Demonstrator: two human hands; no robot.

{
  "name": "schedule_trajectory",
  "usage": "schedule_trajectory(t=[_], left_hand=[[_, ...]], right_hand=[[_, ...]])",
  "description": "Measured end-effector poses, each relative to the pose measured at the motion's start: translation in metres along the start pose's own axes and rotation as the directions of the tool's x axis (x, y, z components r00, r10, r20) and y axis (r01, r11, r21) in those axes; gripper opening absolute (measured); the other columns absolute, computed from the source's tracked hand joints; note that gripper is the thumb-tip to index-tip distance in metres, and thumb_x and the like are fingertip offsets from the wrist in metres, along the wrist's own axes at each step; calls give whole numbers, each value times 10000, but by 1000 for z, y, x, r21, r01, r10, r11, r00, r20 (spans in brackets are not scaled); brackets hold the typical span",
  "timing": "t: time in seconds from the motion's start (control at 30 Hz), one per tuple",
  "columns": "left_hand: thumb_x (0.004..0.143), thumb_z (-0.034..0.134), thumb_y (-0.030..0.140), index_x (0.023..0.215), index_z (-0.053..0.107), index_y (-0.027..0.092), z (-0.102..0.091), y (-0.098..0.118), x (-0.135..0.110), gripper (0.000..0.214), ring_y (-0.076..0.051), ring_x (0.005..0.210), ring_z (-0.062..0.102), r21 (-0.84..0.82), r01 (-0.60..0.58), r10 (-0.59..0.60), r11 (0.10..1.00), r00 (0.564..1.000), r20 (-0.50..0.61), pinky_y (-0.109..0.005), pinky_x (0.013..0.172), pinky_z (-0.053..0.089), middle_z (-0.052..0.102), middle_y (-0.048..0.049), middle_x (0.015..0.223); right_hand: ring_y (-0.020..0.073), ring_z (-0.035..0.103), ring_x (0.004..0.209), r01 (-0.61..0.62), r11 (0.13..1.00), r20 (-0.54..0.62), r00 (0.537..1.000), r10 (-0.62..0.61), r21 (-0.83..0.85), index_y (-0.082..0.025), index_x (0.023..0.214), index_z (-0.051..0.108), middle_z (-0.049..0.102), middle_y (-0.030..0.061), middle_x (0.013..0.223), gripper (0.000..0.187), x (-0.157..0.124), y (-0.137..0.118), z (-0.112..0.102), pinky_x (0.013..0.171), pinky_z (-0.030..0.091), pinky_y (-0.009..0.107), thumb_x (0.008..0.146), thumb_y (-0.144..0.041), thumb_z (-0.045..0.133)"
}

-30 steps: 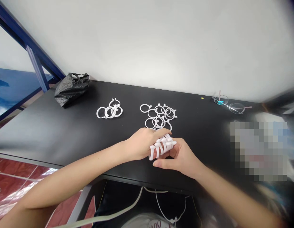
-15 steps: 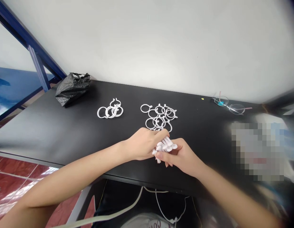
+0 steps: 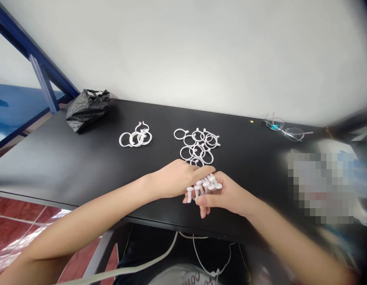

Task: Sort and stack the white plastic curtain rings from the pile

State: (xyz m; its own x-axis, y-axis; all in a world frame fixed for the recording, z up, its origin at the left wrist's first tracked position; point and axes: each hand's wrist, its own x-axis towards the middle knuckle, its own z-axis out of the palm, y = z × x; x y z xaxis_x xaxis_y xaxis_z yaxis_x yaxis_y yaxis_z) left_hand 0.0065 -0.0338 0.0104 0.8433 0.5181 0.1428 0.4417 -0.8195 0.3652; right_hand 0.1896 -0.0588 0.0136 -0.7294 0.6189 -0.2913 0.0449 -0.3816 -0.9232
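Between my hands is a bunch of white open plastic rings (image 3: pixel 205 184), with their knobbed ends facing me. My left hand (image 3: pixel 183 179) is closed over the bunch from the left and hides part of it. From the right, my right hand (image 3: pixel 223 194) grips the same rings, its thumb pressed along the lower side. Just beyond the hands lies a loose pile of similar white rings (image 3: pixel 198 146) on the black table (image 3: pixel 159 178). A smaller cluster of white rings (image 3: pixel 136 138) rests farther left.
A crumpled black plastic bag (image 3: pixel 88 109) sits at the back left. Wire-framed eyeglasses (image 3: pixel 294 133) lie at the back right near the wall. A blurred, pixelated item (image 3: pixel 321 188) is on the right side. Pale cables (image 3: pixel 159 259) hang below the table's front edge.
The held rings have fanned out and spread into a row, with their knobbed ends more apart. My right fingers reach lower beneath them. The view has shifted slightly; the piles look unchanged.
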Motion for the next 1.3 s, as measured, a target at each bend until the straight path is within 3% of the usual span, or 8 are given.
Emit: schedule_trajectory(t=[0.2, 0.33, 0.5, 0.67, 0.8, 0.97, 1.13, 1.3], left_hand=[[916, 532, 261, 987, 513, 147, 1, 0, 0, 135, -118, 488, 533, 65, 52, -50, 997, 998, -33, -230, 461, 318, 630, 21, 670], [949, 459, 249, 970, 497, 151, 0, -1, -1, 107, -123, 496, 538, 51, 17, -14, 999, 998, -54, -231, 481, 345, 614, 16, 652], [920, 488, 231, 1013, 502, 160, -9, 0, -4, 118, -98, 506, 543, -214, 98, -112, 972, 992, -53, -194, 505, 372, 611, 35, 636], [890, 506, 171, 1043, 536, 146, -12, -2, -3, 159, -86, 558, 566, -447, 95, -140, 890, 988, -69, -174, 541, 410, 633, 27, 694], [873, 512, 164, 1038, 567, 146, -9, -8, 0, 175, -88, 590, 583, -488, 69, -118, 870, 991, -70, -178, 578, 431, 660, 13, 737], [861, 528, 188, 973, 586, 146, -9, -7, 1, 133, -82, 591, 559, -576, -24, -36, 817, 995, -93, -177, 587, 431, 655, 8, 721], [861, 527, 191, 897, 605, 142, -10, 0, 0, 99, -73, 581, 544, -636, -19, -63, 771, 992, -105, -168, 586, 439, 641, 17, 695], [873, 526, 211, 979, 585, 149, 3, -3, -2, 136, -79, 589, 583, -484, 36, -128, 874, 979, -159, -165, 560, 432, 665, 11, 739]], right_hand=[[73, 531, 467, 43, 993, -112, 992, -56, -114, -139, 726, 724, 625, -36, 549, 171, -1, 1, 4, 550, 499, 221, 783, -298, 751], [87, 585, 497, 41, 992, -91, 994, -52, -122, -138, 749, 720, 651, -17, 574, 233, -3, -2, 6, 584, 518, 233, 840, -351, 694], [140, 715, 645, 131, 991, -39, 990, -132, -31, -129, 943, 716, 758, 81, 861, 288, -7, -8, 5, 553, 539, 226, 909, -394, 607], [156, 721, 652, 230, 966, -68, 969, -239, -114, -109, 926, 734, 767, 92, 767, 391, -9, -7, 9, 590, 570, 255, 988, -389, 468], [180, 733, 715, 325, 895, -145, 913, -382, -306, -150, 823, 755, 779, 74, 752, 412, -8, 0, 12, 652, 594, 293, 1001, -345, 439], [181, 743, 842, 428, 769, -31, 865, -500, -475, -173, 838, 782, 793, 51, 844, 400, -12, 0, 12, 832, 580, 307, 1002, -261, 428], [176, 737, 842, 432, 698, 9, 854, -521, -571, -194, 916, 783, 791, 42, 917, 373, -16, -4, 12, 799, 581, 287, 1001, -258, 425], [182, 745, 800, 335, 803, -109, 892, -438, -493, -184, 862, 770, 792, 55, 822, 395, -13, -2, 14, 791, 579, 300, 1006, -315, 426]])
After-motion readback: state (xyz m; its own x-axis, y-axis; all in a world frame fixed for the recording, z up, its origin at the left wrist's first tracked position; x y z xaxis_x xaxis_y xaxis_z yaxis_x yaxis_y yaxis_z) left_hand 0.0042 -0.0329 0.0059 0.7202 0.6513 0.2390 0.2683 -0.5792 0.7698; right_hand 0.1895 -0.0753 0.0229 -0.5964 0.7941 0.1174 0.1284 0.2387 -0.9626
